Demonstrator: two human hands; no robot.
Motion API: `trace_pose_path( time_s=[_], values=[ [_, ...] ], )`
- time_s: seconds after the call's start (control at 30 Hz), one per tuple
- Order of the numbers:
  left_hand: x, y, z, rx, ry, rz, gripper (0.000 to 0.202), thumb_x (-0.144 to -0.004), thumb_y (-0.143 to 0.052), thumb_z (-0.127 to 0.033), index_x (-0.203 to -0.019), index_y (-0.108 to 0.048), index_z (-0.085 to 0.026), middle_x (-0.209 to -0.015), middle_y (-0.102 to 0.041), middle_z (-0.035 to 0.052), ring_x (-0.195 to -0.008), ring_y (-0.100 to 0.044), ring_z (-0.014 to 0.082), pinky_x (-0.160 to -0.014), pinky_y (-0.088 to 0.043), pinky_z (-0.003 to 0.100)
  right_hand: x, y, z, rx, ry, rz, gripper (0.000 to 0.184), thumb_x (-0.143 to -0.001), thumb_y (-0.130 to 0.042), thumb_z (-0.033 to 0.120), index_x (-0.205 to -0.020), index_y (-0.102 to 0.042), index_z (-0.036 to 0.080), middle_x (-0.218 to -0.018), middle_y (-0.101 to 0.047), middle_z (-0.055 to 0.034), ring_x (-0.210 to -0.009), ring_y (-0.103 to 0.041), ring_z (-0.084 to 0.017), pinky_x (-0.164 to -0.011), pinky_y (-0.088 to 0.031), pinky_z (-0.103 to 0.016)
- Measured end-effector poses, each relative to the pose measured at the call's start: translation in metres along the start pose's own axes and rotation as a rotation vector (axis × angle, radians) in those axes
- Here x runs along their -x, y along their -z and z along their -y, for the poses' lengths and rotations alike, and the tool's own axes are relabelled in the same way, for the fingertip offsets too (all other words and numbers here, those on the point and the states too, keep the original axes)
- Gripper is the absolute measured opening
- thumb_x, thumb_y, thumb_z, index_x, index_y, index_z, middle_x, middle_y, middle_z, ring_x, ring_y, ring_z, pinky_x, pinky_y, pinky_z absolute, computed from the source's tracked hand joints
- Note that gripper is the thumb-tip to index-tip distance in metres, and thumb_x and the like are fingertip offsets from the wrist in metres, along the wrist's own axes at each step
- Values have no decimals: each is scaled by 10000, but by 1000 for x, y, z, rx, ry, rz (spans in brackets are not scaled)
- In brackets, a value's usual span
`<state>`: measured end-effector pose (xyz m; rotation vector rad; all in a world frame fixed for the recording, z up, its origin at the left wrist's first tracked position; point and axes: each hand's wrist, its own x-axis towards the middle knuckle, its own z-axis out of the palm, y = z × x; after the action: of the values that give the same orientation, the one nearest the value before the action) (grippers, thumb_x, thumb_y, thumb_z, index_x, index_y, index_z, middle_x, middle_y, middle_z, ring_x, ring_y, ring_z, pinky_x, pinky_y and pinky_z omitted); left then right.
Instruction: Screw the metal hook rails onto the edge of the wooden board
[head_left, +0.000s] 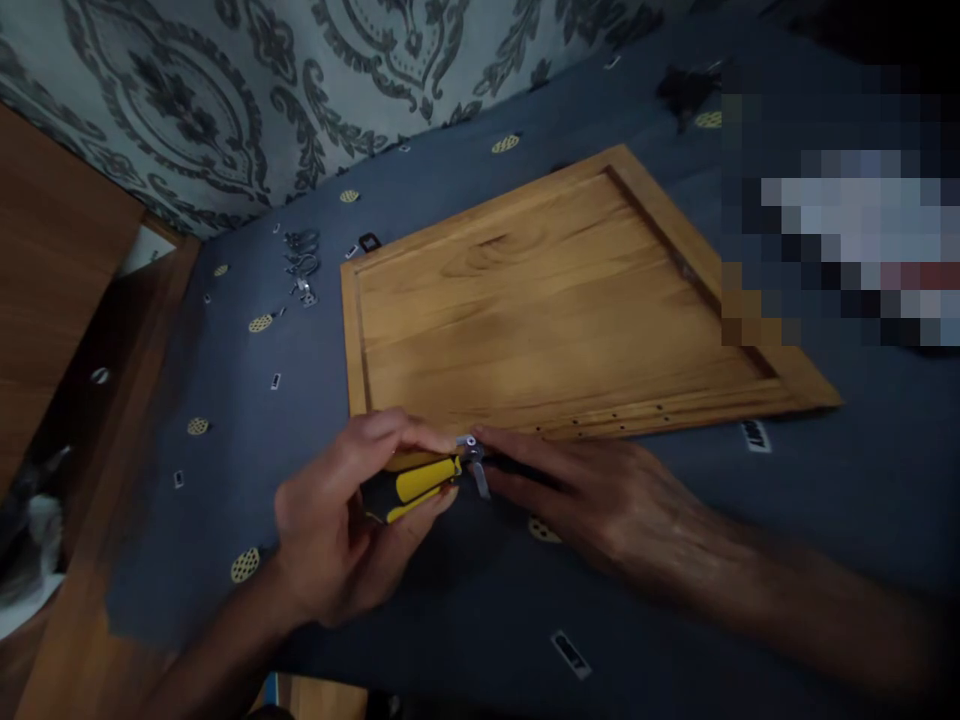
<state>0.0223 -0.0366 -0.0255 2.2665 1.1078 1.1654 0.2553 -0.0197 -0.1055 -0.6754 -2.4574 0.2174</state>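
Note:
My left hand (352,510) is wrapped around a yellow-and-black screwdriver (424,482), its handle pointing right. The screwdriver's short end meets a small metal fitting (474,462) with a round screw-like head, at the front edge of a framed wooden panel (510,310). Fingers of my right hand (615,490) press against this fitting from the right, with a dark strip between them that I cannot make out. Small dark holes run along the panel's near edge. The panel lies flat on a blue patterned cloth.
Several metal hooks or fittings (301,265) lie on the cloth (247,480) left of the panel. A small black item (369,243) sits by its far left corner. Patterned fabric (300,90) rises behind. Wooden furniture (60,230) stands at left. The right side is partly blurred out.

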Motion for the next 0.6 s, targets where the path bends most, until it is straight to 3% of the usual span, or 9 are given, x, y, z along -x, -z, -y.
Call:
trace_pose_path(
  time_s=[0.13, 0.27, 0.5, 0.6],
  values=[
    [-2, -1, 5, -33, -49, -41, 735, -877, -744, -113, -1528, -469, -317, -1048, -754, 33, -857, -759, 174, -709, -674, 287, 5, -8, -1, 17, -9, -17, 377, -975, -473, 40, -1202, -741, 178, -1368, -693, -156, -806, -772, -212, -663, -648, -340],
    [-4, -3, 7, -61, -97, -71, 734, -835, -824, -162, -1488, -536, -330, -992, -746, 19, -822, -741, 176, -728, -673, 308, 7, -11, 0, 15, -22, -36, 375, -940, -523, 31, -1210, -738, 177, -1366, -697, -149, -829, -776, -240, -677, -640, -353],
    [2, -9, 8, 100, -119, -97, 765, -811, -794, -12, -1476, -542, -292, -1105, -738, 9, -932, -756, 162, -827, -677, 291, -1, 1, 1, 40, 10, -27, 426, -943, -421, -9, -1170, -737, 164, -1314, -726, -139, -830, -768, -208, -646, -627, -314],
    [3, -8, 10, 75, -99, -94, 774, -829, -760, -9, -1498, -509, -309, -1102, -735, 12, -923, -758, 162, -799, -671, 285, -1, 0, 1, 35, 15, -21, 433, -919, -435, -20, -1180, -733, 155, -1324, -718, -153, -790, -766, -211, -614, -626, -326]
  ],
)
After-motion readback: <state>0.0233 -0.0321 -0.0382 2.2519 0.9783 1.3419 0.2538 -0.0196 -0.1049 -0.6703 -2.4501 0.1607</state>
